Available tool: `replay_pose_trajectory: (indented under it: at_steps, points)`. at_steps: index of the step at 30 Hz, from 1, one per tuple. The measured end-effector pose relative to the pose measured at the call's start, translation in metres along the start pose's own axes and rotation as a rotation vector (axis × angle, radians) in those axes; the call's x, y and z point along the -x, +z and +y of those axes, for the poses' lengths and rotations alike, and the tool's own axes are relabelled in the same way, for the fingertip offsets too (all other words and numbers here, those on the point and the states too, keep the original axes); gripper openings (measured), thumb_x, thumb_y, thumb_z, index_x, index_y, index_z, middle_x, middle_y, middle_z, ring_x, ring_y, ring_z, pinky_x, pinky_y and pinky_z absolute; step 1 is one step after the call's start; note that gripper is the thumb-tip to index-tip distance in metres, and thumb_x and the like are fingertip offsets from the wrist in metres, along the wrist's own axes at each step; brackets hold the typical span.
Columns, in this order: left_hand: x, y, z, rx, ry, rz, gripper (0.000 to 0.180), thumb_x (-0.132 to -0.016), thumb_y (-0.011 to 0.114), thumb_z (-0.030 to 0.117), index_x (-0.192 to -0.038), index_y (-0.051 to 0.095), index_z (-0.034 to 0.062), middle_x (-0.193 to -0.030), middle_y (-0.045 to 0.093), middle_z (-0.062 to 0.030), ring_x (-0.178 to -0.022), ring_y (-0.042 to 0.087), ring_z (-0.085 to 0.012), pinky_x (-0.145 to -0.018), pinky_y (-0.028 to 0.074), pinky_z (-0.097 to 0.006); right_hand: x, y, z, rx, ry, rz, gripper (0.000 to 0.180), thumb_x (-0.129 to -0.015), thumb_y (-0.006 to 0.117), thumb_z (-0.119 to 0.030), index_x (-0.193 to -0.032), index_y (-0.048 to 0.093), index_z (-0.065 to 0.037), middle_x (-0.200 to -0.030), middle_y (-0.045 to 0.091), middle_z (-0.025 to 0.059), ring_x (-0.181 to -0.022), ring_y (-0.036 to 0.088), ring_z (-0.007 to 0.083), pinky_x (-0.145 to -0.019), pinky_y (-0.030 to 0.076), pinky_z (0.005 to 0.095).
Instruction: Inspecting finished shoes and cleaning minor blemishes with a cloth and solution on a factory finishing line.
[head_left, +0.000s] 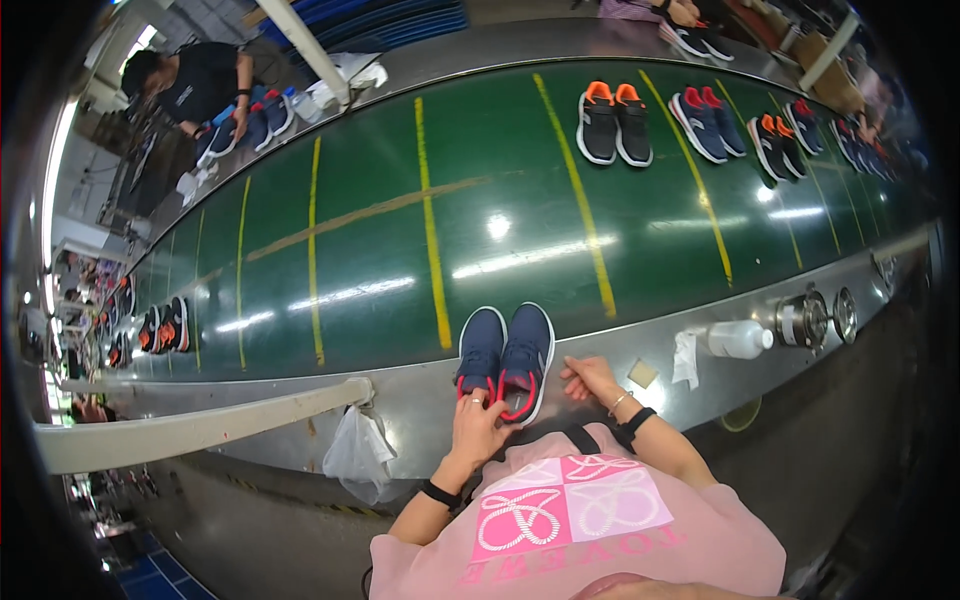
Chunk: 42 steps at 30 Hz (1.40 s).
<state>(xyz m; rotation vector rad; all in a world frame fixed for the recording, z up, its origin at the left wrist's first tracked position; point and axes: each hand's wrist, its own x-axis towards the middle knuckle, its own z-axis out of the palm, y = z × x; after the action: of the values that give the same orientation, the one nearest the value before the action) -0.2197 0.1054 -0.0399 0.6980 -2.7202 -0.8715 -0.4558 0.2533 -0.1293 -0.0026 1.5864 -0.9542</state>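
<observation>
Leftmost, a clear, crumpled plastic bag (357,458) hangs at the grey metal ledge (620,345). The left hand (477,430) grasps the heels of two navy fabric shoes (485,342) with red linings and white soles, toes toward the green belt (370,250). The pink shirt (420,560) bears rope-motif squares (block lettering beneath). The right hand (593,378), fingers loosely curled, unladen, is just beside the shoes.

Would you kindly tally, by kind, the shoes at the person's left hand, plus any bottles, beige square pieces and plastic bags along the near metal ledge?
Navy shoes: 2
White bottle: 1
Beige square piece: 1
Plastic bag: 1
Total: 5
</observation>
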Motion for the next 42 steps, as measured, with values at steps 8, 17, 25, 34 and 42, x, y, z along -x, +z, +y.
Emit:
replay_pose_trajectory:
  at_steps: [8, 17, 25, 34, 42]
  points:
    - [-0.103, -0.061, -0.063, 0.078, -0.184, 0.268, 0.039, -0.063, 0.087, 0.032, -0.089, 0.068, 0.0089, -0.096, 0.058, -0.0109, -0.086, 0.059, -0.0325, -0.073, 0.047, -0.043, -0.003, -0.009, -0.01, -0.02, 0.11, -0.025, 0.046, -0.096, 0.056, -0.039, -0.095, 0.069, 0.005, -0.069, 0.07, 0.0157, -0.047, 0.062, 0.0162, -0.04, 0.047, 0.0238]
    - [-0.162, -0.059, -0.191, -0.2, -0.496, 0.305, 0.069, -0.078, 0.078, 0.019, -0.139, 0.046, 0.0284, -0.148, 0.038, -0.0087, -0.14, 0.032, -0.0324, -0.105, 0.03, -0.059, 0.0, -0.007, -0.014, -0.015, 0.111, -0.002, 0.048, -0.097, 0.055, -0.041, -0.096, 0.07, 0.004, -0.068, 0.07, 0.012, -0.046, 0.061, 0.013, -0.04, 0.045, 0.0223]
    - [-0.132, 0.022, -0.122, -0.216, -0.445, 0.422, 0.067, -0.091, 0.062, 0.025, -0.148, 0.03, 0.0085, -0.157, 0.024, -0.0146, -0.146, 0.015, -0.0396, -0.113, 0.017, -0.057, -0.021, -0.041, -0.067, 0.239, -0.039, -0.105, 0.036, -0.098, 0.057, -0.037, -0.099, 0.072, -0.004, -0.063, 0.064, 0.0014, -0.053, 0.058, 0.0065, -0.048, 0.045, 0.0213]
    - [-0.103, 0.075, -0.074, -0.519, -0.436, 0.186, 0.05, -0.1, 0.046, 0.037, -0.144, 0.04, 0.0131, -0.145, 0.042, -0.0128, -0.135, 0.037, -0.0337, -0.103, 0.034, -0.047, -0.155, -0.139, -0.309, 1.019, -0.933, 0.854, 0.06, -0.079, 0.073, -0.031, -0.13, 0.05, -0.01, -0.122, 0.052, 0.0219, -0.116, 0.047, 0.0416, -0.102, 0.037, 0.0485]
    - [-0.116, 0.07, -0.057, -0.644, -0.48, 0.153, 0.053, -0.102, 0.033, 0.051, -0.142, 0.046, 0.0175, -0.145, 0.045, -0.0109, -0.139, 0.038, -0.0305, -0.101, 0.036, -0.043, -0.203, -0.163, -0.423, 1.131, -0.52, 1.159, 0.099, -0.058, 0.083, -0.062, -0.141, 0.045, -0.024, -0.144, 0.031, 0.0333, -0.137, 0.022, 0.055, -0.114, 0.02, 0.0583]
